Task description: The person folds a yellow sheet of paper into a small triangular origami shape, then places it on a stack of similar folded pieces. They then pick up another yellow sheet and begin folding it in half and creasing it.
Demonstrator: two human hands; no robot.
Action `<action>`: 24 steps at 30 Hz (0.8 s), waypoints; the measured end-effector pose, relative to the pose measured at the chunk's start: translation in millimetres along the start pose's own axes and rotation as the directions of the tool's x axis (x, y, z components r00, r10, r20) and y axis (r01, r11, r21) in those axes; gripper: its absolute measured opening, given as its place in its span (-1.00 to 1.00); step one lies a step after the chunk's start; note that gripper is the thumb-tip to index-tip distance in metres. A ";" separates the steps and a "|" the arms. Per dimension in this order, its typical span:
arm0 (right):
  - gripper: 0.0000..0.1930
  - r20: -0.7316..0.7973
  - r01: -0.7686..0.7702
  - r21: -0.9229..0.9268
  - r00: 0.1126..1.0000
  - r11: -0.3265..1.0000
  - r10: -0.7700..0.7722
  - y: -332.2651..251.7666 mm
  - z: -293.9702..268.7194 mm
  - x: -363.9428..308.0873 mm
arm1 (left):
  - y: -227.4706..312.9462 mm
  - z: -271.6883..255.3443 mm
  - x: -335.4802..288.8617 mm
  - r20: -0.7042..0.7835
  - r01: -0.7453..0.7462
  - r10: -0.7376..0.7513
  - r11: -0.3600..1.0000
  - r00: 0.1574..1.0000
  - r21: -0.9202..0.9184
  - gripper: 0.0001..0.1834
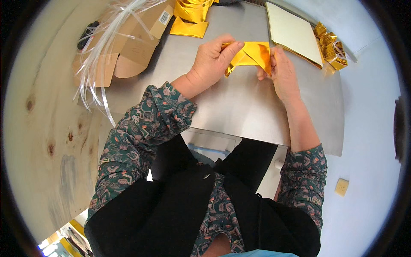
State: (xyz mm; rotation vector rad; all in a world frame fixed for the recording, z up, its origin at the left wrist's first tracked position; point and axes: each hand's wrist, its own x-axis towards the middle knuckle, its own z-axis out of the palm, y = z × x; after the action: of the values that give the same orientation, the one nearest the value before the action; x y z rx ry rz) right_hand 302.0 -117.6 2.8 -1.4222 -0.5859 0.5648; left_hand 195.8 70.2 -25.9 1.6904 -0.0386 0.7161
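A shiny gold foil paper (256, 52), partly folded with slanted flaps, is held up between both hands over the metal table. My left hand (212, 59) pinches its left end, thumb on top. On the right end, my right hand (280, 70) grips the edge, with some fingertips behind the paper. Just beyond my left hand lie folded gold foil pieces (190, 29), stacked in an overlapping row toward the far edge. To the right of my right hand rests a stack of flat, cream-coloured square sheets (295, 32) with gold showing along its lower edge.
An open cardboard box (139, 47) stands at the left, with white plastic strips (92, 70) draped over it and a black-handled tool (87, 34) beside it. Bundled gold foil folds (332, 47) sit at the far right by the wall. The metal table's (239, 111) near edge is before my lap.
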 end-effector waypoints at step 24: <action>-0.84 0.101 -0.073 0.466 0.994 0.882 0.029 21.5 38.1 -6.2 | 9.0 14.9 1.2 -0.178 -0.118 0.113 0.993 0.978 -0.021 -0.77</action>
State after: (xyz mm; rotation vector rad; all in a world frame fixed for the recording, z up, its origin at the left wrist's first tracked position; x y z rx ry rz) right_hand 271.4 -92.3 -16.7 -0.9554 -0.4442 0.7600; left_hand 199.6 54.9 -18.5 1.5989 -0.0230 0.9460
